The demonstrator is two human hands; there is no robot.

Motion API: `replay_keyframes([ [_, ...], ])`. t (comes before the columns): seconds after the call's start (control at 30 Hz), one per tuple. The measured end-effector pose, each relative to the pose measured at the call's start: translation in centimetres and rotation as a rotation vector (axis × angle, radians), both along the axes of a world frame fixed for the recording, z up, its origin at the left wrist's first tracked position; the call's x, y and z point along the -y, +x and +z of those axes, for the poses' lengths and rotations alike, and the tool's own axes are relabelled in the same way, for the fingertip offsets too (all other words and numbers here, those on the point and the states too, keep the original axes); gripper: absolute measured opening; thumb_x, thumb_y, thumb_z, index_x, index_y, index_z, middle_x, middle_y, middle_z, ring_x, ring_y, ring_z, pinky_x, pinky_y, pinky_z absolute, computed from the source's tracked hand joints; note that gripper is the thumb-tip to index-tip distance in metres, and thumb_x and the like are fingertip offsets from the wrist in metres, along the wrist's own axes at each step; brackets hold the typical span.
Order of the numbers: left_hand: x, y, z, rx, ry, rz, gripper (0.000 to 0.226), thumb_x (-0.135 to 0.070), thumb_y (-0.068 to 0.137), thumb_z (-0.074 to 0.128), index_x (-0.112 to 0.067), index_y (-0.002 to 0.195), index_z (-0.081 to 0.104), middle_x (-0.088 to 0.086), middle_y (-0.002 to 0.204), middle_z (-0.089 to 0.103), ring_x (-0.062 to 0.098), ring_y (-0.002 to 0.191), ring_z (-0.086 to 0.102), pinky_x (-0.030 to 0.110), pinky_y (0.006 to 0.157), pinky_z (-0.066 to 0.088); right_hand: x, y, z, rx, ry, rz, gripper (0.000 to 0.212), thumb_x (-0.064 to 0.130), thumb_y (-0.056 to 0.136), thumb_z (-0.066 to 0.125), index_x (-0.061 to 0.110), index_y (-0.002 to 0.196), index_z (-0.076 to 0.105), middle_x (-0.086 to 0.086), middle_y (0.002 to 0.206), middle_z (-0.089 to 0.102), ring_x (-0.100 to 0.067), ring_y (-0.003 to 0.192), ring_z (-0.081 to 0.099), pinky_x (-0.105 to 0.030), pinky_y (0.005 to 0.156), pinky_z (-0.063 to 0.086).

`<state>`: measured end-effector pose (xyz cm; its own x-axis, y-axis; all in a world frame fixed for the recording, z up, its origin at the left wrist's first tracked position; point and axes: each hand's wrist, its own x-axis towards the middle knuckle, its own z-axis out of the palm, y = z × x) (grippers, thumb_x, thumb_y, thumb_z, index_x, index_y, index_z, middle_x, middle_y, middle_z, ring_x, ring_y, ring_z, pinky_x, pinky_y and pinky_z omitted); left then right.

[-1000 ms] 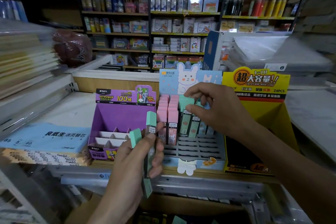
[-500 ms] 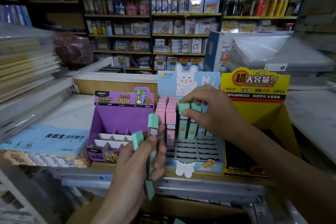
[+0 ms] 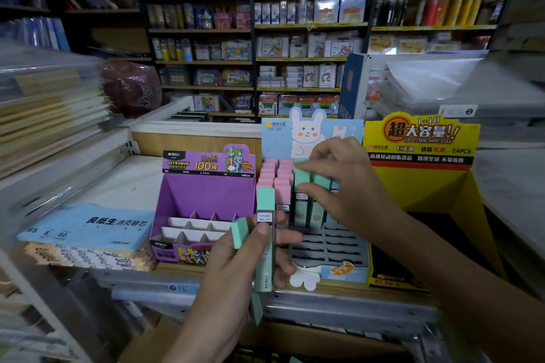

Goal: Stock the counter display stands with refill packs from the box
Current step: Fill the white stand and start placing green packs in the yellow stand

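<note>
The blue rabbit display stand (image 3: 343, 270) sits on the counter with pink refill packs (image 3: 275, 178) in its back left slots and green packs (image 3: 308, 186) beside them. My right hand (image 3: 345, 186) rests its fingertips on the tops of the green packs in the stand. My left hand (image 3: 236, 268) grips two green refill packs (image 3: 265, 233) upright in front of the stand, thumb across them. The front slots of the stand show as bare grey grid.
A purple Ultraman display stand (image 3: 203, 209) with white dividers stands to the left. A yellow display box (image 3: 424, 156) stands to the right. Blue loose-leaf paper packs (image 3: 88, 230) lie at the left. Shelves of stationery fill the background.
My right hand has stayed on the green packs in the stand, shifting slightly. My left hand with its packs has risen a little toward the stand.
</note>
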<state>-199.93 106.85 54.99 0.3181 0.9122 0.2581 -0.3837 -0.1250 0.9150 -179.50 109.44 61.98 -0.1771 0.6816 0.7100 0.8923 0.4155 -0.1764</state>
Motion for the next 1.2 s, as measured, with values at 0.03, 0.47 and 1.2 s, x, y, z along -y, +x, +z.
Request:
replay_keyframes([
  [0.03, 0.1, 0.1, 0.1, -0.004, -0.003, 0.004, 0.030, -0.037, 0.096, 0.058, -0.018, 0.112, 0.073, 0.019, 0.104, 0.076, 0.024, 0.066, 0.067, 0.027, 0.052, 0.050, 0.3, 0.0, 0.2, -0.035, 0.017, 0.003, 0.025, 0.021, 0.085, 0.077, 0.017, 0.110, 0.076, 0.002, 0.098, 0.059, -0.016, 0.095, 0.047, -0.026, 0.090, 0.036],
  [0.47, 1.5, 3.0, 0.9, -0.027, 0.010, -0.085, 0.026, -0.031, 0.099, 0.056, -0.012, 0.100, 0.075, 0.020, 0.100, 0.076, 0.032, 0.079, 0.075, 0.032, 0.065, 0.059, 4.2, -0.4, 0.6, -0.630, -0.371, 0.365, 0.018, 0.008, 0.080, 0.081, 0.012, 0.097, 0.077, -0.004, 0.075, 0.074, -0.017, 0.067, 0.072, -0.031, 0.068, 0.060],
  [1.2, -0.1, 0.9, 1.6, -0.172, 0.081, 0.323, 0.038, -0.032, 0.095, 0.067, -0.024, 0.062, 0.051, 0.000, 0.051, 0.035, 0.017, 0.045, 0.029, 0.023, 0.041, 0.027, 1.8, 2.7, 0.0, -0.468, -0.125, 0.165, 0.019, 0.012, 0.084, 0.078, 0.012, 0.102, 0.074, -0.014, 0.077, 0.066, -0.034, 0.070, 0.061, -0.040, 0.060, 0.052],
])
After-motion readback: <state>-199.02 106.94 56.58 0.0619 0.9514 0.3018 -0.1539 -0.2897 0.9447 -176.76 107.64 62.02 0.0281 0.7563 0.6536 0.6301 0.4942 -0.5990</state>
